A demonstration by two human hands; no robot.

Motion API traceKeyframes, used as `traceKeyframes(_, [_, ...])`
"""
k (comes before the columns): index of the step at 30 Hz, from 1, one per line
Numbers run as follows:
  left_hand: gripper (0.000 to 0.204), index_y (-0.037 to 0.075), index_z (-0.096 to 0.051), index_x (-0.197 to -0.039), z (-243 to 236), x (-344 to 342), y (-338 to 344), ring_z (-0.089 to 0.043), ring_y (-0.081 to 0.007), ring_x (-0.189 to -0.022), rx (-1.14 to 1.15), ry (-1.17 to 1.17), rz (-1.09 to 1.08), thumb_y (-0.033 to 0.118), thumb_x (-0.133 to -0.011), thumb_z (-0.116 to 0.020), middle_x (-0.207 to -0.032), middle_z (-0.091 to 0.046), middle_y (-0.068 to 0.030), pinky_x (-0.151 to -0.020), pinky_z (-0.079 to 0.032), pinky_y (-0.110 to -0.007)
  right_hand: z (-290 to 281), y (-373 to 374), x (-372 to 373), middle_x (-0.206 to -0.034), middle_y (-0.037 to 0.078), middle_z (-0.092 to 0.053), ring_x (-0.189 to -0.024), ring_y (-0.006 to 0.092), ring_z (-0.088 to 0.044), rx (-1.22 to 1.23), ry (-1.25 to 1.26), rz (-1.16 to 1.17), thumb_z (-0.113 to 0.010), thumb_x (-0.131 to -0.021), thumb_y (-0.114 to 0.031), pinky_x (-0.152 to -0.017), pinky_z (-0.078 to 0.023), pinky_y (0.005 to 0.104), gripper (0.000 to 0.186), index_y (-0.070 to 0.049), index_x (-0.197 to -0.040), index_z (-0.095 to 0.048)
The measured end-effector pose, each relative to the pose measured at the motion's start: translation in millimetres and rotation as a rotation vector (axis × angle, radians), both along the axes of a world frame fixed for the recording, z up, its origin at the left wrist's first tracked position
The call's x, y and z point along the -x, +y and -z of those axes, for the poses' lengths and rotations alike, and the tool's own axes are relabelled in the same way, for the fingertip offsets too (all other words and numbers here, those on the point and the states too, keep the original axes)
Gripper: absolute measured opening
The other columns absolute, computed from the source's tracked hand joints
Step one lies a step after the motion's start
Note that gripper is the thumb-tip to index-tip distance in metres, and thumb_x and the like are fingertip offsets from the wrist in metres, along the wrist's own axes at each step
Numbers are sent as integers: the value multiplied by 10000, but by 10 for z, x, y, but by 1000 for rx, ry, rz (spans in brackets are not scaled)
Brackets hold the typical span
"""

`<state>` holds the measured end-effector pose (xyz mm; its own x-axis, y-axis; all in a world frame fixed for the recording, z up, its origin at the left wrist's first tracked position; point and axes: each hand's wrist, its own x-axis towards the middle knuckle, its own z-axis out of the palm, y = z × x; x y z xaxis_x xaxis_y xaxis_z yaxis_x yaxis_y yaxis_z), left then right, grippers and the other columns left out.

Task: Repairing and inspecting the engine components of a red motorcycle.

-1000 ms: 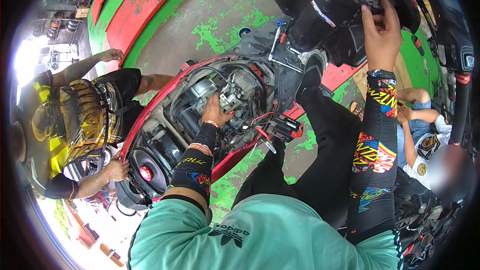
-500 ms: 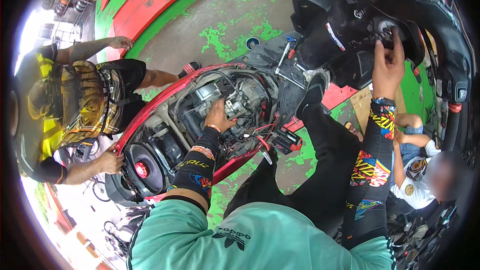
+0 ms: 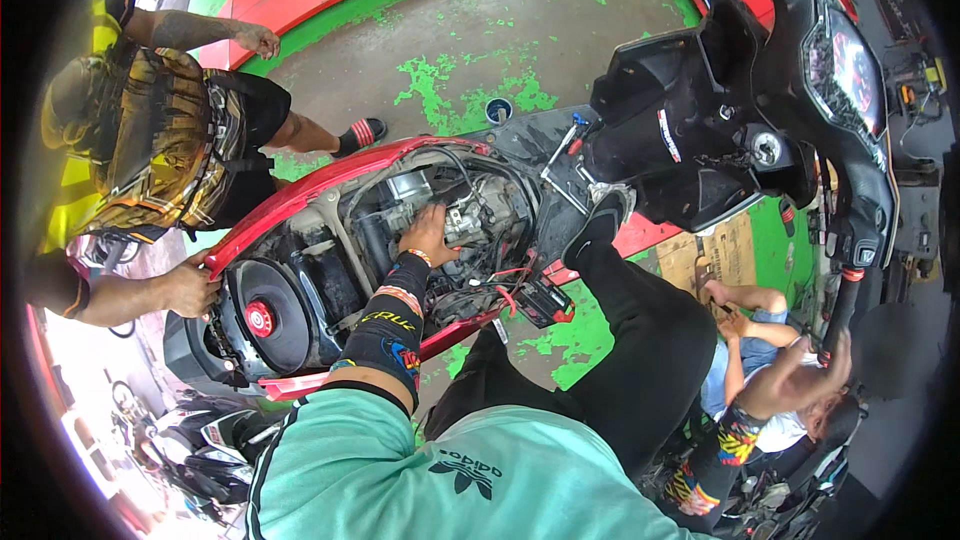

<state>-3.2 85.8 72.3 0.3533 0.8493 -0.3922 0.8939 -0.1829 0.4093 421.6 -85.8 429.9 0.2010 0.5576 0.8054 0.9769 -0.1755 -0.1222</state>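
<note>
My left hand (image 3: 428, 237) rests in the uncovered engine bay of a red scooter (image 3: 330, 180), thumb and fingers apart. It lies against a metal engine part (image 3: 465, 225); some fingertips are hidden among the hoses. Slightly blurred, my right hand (image 3: 800, 372) is raised at the right with its fingers stretched out. It is just below the black handlebar grip (image 3: 847, 310) with a red collar, and I cannot tell whether it touches it. The round ignition switch (image 3: 766, 148) shows on the black front panel.
A person (image 3: 150, 160) at the left holds the scooter's tail with one hand. Another person (image 3: 760, 340) sits at the right. A battery (image 3: 545, 302) with red leads lies beside the frame. A ratchet wrench (image 3: 560, 150) and other tools lie on the footboard (image 3: 530, 135).
My right hand has left the ignition switch and moved down and right toward the handlebar grip. My left hand stays in the engine bay. The view has shifted, showing more of the handlebar.
</note>
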Motion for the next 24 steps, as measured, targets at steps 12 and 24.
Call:
traceKeyframes(12, [1041, 4, -366, -1419, 34, 53, 45, -469, -392, -1314, -27, -40, -6, 334, -591, -904, -1386, -489, -225, -1068, -441, -449, -346, 253, -771, -1543, 282, -348, -1374, 437, -403, 592, -40, 425, -760, -838, -447, -1122, -341, 480, 903, 61, -1467, -359])
traceKeyframes(24, [1072, 18, -350, -1453, 181, 48, -60, -452, -395, -1337, -3, -3, -28, 354, -599, -904, -1447, -454, -239, -1077, -433, -454, -647, 544, -849, -1047, 222, -659, -985, 392, -667, 706, 336, 538, -822, -698, -566, -865, -529, 467, 713, 28, -1056, -654])
